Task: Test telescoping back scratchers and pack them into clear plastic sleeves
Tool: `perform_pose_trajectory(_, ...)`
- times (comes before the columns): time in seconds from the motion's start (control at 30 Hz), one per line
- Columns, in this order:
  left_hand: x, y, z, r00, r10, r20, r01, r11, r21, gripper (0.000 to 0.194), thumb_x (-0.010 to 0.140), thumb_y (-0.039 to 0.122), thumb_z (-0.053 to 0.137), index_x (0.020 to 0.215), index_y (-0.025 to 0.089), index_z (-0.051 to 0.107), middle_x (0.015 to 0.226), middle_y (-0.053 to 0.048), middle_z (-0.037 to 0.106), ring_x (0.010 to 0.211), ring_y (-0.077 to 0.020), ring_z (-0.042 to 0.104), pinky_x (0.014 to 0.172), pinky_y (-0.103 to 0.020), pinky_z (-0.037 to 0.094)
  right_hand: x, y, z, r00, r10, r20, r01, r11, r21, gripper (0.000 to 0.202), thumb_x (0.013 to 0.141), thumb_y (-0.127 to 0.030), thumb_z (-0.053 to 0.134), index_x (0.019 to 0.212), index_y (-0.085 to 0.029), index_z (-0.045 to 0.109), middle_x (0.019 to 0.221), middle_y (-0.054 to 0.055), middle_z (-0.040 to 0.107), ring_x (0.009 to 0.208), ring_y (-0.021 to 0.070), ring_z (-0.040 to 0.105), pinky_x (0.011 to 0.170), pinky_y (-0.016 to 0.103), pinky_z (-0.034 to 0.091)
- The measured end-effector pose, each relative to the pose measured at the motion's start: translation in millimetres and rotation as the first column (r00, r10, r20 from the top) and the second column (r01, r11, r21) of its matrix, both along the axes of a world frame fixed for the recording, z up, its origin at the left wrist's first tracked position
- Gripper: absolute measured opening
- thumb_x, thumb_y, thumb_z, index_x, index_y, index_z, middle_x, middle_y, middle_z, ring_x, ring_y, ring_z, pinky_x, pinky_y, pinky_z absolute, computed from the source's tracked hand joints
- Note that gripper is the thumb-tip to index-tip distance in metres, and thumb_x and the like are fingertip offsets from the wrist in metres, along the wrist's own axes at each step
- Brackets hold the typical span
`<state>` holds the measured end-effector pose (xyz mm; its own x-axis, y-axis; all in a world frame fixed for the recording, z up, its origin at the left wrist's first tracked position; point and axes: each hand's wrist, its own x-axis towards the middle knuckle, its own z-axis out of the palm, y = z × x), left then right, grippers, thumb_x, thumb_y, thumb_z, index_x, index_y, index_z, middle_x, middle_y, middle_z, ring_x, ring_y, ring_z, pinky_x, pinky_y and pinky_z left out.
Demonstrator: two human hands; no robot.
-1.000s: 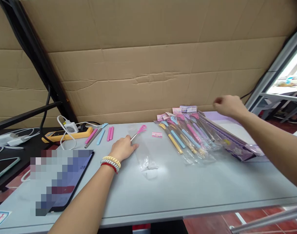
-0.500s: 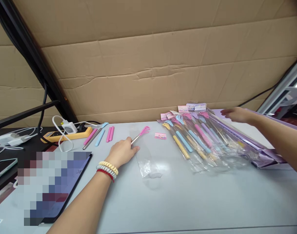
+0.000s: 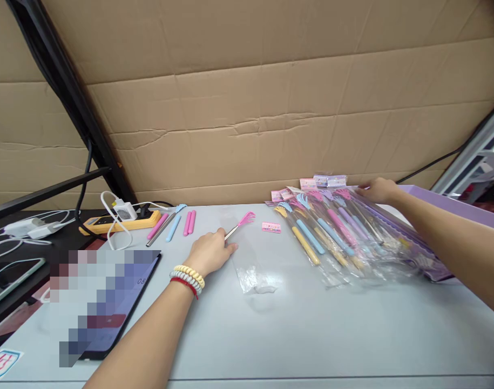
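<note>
On the grey table (image 3: 311,324), left hand (image 3: 209,253) pins a pink-clawed metal scratcher (image 3: 241,225).

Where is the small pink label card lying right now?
The pink label card lies on the grey table, between the pink claw head and the packaged back scratchers.

My left hand (image 3: 209,252) lies palm down, fingers curled loosely, forearm stretched forward with bead bracelets at the wrist. My right hand (image 3: 378,190) reaches far ahead, palm down, fingers bent, arm extended.
</note>
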<state>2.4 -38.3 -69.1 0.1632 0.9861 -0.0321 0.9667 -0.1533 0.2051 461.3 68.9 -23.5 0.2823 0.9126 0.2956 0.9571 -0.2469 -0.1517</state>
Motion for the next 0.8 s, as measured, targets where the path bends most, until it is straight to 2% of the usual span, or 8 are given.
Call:
perform_pose_trajectory(0.1,0,0,0.8,1.000,-0.008,0.002,0.008,1.000,-0.005,0.033,0.086,0.049,0.042,0.096,0.021,0.054,0.095,-0.011,0.067,0.086,-0.0300,0.063,0.064,-0.035,0.043,-6,-14,16.3,0.972,-0.186,-0.143,0.182,0.982,-0.041,0.010,0.077,-0.018,0.054,0.073,-0.015,0.063,0.062,0.012,0.065,0.059,0.0203,0.061,0.065,0.033,0.043)
perform_pose_trajectory(0.17,0,0,1.3,1.000,-0.011,-0.002,0.011,1.000,-0.006,0.033,0.086,0.049,0.042,0.096,0.020,0.055,0.094,-0.012,0.066,0.086,-0.0302,0.063,0.064,-0.036,0.043,-8,-26,27.4,0.917,-0.256,-0.306,0.272,0.962,0.010,0.008,0.077,-0.015,0.053,0.072,-0.015,0.060,0.055,0.009,0.061,0.047,0.0167,0.057,0.059,0.032,0.044)
perform_pose_trajectory(0.27,1,0,2.2,1.000,-0.010,-0.002,0.010,1.000,-0.006,0.034,0.086,0.050,0.041,0.097,0.020,0.055,0.095,-0.012,0.066,0.087,-0.0306,0.063,0.065,-0.036,0.043,-12,-46,40.9,0.833,-0.220,-0.508,0.340,0.927,0.156,0.005,0.074,-0.013,0.057,0.070,-0.014,0.057,0.056,0.008,0.059,0.040,0.0135,0.052,0.050,0.031,0.043)
perform_pose_trajectory(0.37,1,0,2.8,1.000,-0.004,0.016,0.004,1.000,-0.015,0.035,0.085,0.050,0.041,0.097,0.020,0.055,0.097,-0.012,0.066,0.087,-0.0303,0.063,0.066,-0.036,0.044,-19,-67,52.8,0.774,-0.164,-0.611,0.379,0.893,0.240,0.003,0.074,-0.011,0.060,0.077,-0.012,0.060,0.068,0.010,0.061,0.042,0.0117,0.051,0.045,0.029,0.040)
perform_pose_trajectory(0.5,0,0,2.1,1.000,-0.006,0.029,0.006,1.000,-0.015,0.035,0.084,0.050,0.041,0.097,0.020,0.055,0.098,-0.012,0.066,0.088,-0.0297,0.063,0.067,-0.036,0.044,-32,-91,68.9,0.763,-0.132,-0.632,0.393,0.872,0.292,0.028,0.075,-0.008,0.061,0.103,-0.006,0.064,0.089,0.019,0.065,0.053,0.0114,0.055,0.051,0.029,0.043)
perform_pose_trajectory(0.57,-1,1,1.4,0.999,-0.007,0.031,0.007,1.000,-0.010,0.035,0.084,0.050,0.042,0.095,0.021,0.055,0.098,-0.011,0.066,0.088,-0.0298,0.063,0.067,-0.036,0.044,-36,-99,77.9,0.773,-0.063,-0.632,0.376,0.848,0.375,0.037,0.075,-0.007,0.061,0.112,-0.004,0.063,0.099,0.021,0.065,0.060,0.0115,0.058,0.056,0.028,0.047)
perform_pose_trajectory(0.67,-1,2,1.3,0.999,-0.006,0.039,0.006,1.000,-0.011,0.034,0.083,0.050,0.043,0.094,0.021,0.054,0.097,-0.011,0.066,0.087,-0.0300,0.063,0.066,-0.036,0.044,-45,-107,96.6,0.846,0.055,-0.530,0.293,0.783,0.549,0.035,0.077,-0.010,0.061,0.111,-0.004,0.063,0.103,0.021,0.065,0.071,0.0129,0.063,0.062,0.026,0.049)
perform_pose_trajectory(0.8,-3,2,3.0,0.999,0.010,0.038,-0.009,1.000,-0.029,0.036,0.082,0.052,0.043,0.093,0.020,0.055,0.099,-0.013,0.066,0.088,-0.0311,0.063,0.065,-0.037,0.045,-77,-125,131.0,0.917,0.255,-0.305,0.071,0.651,0.756,0.023,0.082,-0.015,0.059,0.102,-0.007,0.064,0.098,0.019,0.067,0.080,0.0149,0.067,0.063,0.026,0.050)
